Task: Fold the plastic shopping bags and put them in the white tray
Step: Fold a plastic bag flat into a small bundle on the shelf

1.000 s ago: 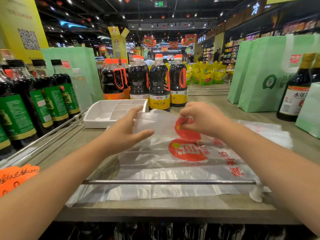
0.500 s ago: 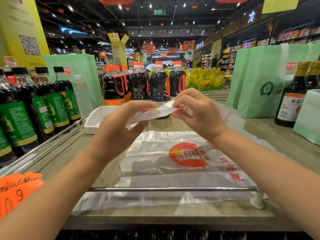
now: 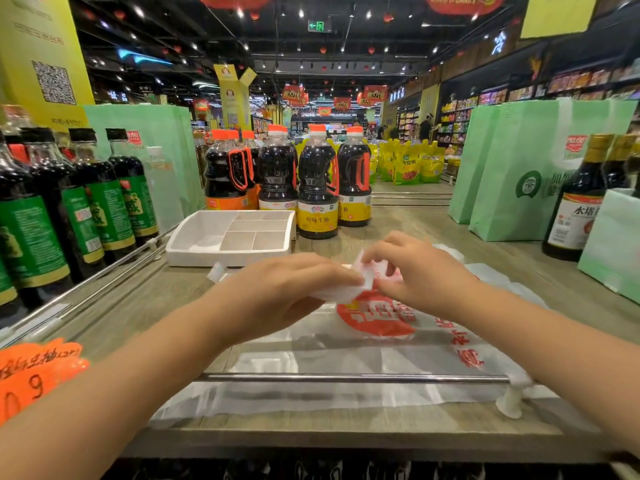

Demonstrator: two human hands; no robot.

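At the bottom of the frame I see a metal rail crossing flat plastic bags spread on the desk. At mid-frame my left hand and right hand meet, fingers pinched closed on a small folded bag held just above the flat ones. Beyond, upper left of the hands, sits the white tray, with dark sauce bottles behind it.
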